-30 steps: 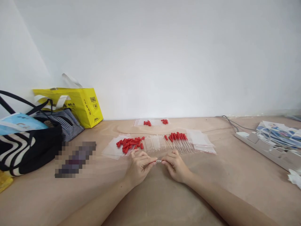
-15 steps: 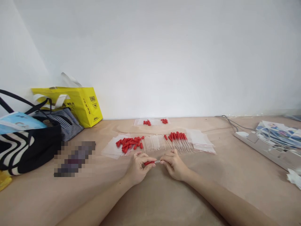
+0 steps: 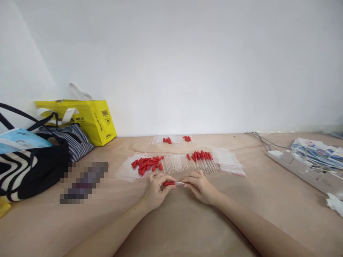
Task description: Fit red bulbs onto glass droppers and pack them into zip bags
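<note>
Between thumb and fingers, my left hand (image 3: pixel 158 191) pinches a red rubber bulb (image 3: pixel 168 184) lying sideways. My right hand (image 3: pixel 199 187) is closed on the clear dropper tube (image 3: pixel 180 183), whose left end meets the bulb's mouth. Just beyond my left hand is a heap of loose red bulbs (image 3: pixel 146 164) on clear plastic bags (image 3: pixel 125 168). To its right lies a row of bare clear tubes (image 3: pixel 175 163). Behind my right hand several droppers with red bulbs fitted (image 3: pixel 205 159) lie side by side.
More clear bags (image 3: pixel 227 160) lie right of the droppers. Near the wall, a bag (image 3: pixel 177 139) shows two red clusters. At left stand a yellow bag (image 3: pixel 99 123), a striped pouch (image 3: pixel 80 142) and a black bag (image 3: pixel 50 171). A power strip (image 3: pixel 297 173) and papers (image 3: pixel 318 151) are at right.
My hands have drawn slightly apart, and more of the clear tube shows between them. The left fingers now sit around the bulb with its red body more exposed.
</note>
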`<state>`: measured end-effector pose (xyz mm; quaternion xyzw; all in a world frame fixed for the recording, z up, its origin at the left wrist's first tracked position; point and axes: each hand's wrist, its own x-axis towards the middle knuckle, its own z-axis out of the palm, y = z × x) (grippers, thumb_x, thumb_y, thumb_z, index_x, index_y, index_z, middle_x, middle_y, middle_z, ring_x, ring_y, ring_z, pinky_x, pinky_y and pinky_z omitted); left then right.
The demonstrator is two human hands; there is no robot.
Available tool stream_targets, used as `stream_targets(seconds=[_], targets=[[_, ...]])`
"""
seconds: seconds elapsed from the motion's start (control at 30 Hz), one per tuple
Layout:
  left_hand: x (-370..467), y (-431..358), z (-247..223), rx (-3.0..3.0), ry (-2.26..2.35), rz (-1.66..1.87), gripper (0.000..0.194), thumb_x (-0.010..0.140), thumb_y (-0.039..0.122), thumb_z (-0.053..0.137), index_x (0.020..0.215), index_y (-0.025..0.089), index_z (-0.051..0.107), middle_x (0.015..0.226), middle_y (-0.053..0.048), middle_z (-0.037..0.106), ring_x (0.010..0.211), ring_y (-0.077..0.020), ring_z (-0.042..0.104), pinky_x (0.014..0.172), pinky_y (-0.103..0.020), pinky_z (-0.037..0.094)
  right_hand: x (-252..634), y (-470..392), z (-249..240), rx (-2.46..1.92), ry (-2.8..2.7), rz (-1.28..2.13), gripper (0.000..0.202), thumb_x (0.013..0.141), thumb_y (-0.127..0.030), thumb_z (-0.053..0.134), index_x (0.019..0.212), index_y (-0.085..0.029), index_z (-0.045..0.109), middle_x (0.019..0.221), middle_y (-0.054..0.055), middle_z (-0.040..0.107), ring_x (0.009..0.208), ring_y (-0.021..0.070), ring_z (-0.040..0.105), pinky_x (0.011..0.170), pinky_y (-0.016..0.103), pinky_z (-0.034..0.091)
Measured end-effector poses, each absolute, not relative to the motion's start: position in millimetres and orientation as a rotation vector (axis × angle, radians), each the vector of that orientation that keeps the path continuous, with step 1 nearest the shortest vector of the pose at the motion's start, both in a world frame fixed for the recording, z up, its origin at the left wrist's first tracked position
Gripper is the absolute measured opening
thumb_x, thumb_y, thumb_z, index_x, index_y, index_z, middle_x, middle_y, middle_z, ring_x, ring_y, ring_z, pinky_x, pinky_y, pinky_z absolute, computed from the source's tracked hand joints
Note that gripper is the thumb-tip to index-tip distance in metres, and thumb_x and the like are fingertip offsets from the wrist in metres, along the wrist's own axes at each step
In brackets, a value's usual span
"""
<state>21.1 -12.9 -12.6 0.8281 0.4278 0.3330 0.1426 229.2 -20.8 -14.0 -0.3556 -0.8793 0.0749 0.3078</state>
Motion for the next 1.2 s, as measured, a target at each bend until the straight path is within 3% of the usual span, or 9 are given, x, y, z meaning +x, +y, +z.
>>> stream_targets(seconds=[0.2, 0.37, 0.6, 0.87, 1.2], targets=[[20, -12, -16, 2.432, 1.225, 0.951, 0.013, 0.078, 0.031, 0.053, 0.082, 0.028, 0.065, 0.073, 0.002, 0.063, 0.075, -0.0161, 0.055, 0.091, -0.046, 0.022, 229, -23, -22, -0.923, -2.309, 0.026, 0.023, 0.085, -0.017, 0.037, 0.087, -0.018, 0.060, 0.071, 0.004, 0.058, 0.070, 0.0140, 0.047, 0.069, 0.031, 0.026], [22, -13, -14, 2.429, 1.244, 0.905, 0.016, 0.079, 0.033, 0.049, 0.084, 0.028, 0.064, 0.074, 0.001, 0.063, 0.077, -0.0165, 0.055, 0.089, -0.043, 0.026, 222, -25, -22, -1.007, -2.301, 0.009, 0.021, 0.084, -0.019, 0.040, 0.084, -0.019, 0.061, 0.072, 0.003, 0.059, 0.072, 0.0137, 0.046, 0.068, 0.030, 0.023], [12, -5, -12, 2.434, 1.495, 1.043, 0.041, 0.077, 0.036, 0.052, 0.115, 0.027, 0.044, 0.096, -0.001, 0.062, 0.094, -0.0212, 0.051, 0.090, -0.044, 0.025, 228, -13, -13, -1.451, -2.161, -0.026, 0.021, 0.081, -0.022, 0.044, 0.075, -0.022, 0.064, 0.074, 0.002, 0.061, 0.076, 0.0150, 0.049, 0.066, 0.029, 0.021], [2, 6, -10, 2.272, 1.773, 1.059, 0.024, 0.074, 0.029, 0.054, 0.097, 0.025, 0.053, 0.089, 0.000, 0.064, 0.091, -0.0223, 0.053, 0.085, -0.043, 0.029, 227, 30, -6, -2.061, -1.675, 0.027, 0.031, 0.078, -0.034, 0.041, 0.070, -0.021, 0.067, 0.071, 0.006, 0.066, 0.075, 0.0193, 0.057, 0.077, 0.035, 0.024], [-4, 10, -8, 2.249, 2.093, 0.947, 0.019, 0.072, 0.027, 0.056, 0.090, 0.024, 0.058, 0.083, -0.002, 0.062, 0.086, -0.0242, 0.052, 0.075, -0.040, 0.030, 232, 35, -6, -2.180, -1.685, 0.012, 0.037, 0.078, -0.040, 0.038, 0.066, -0.018, 0.066, 0.071, 0.008, 0.065, 0.075, 0.0214, 0.057, 0.079, 0.038, 0.024]])
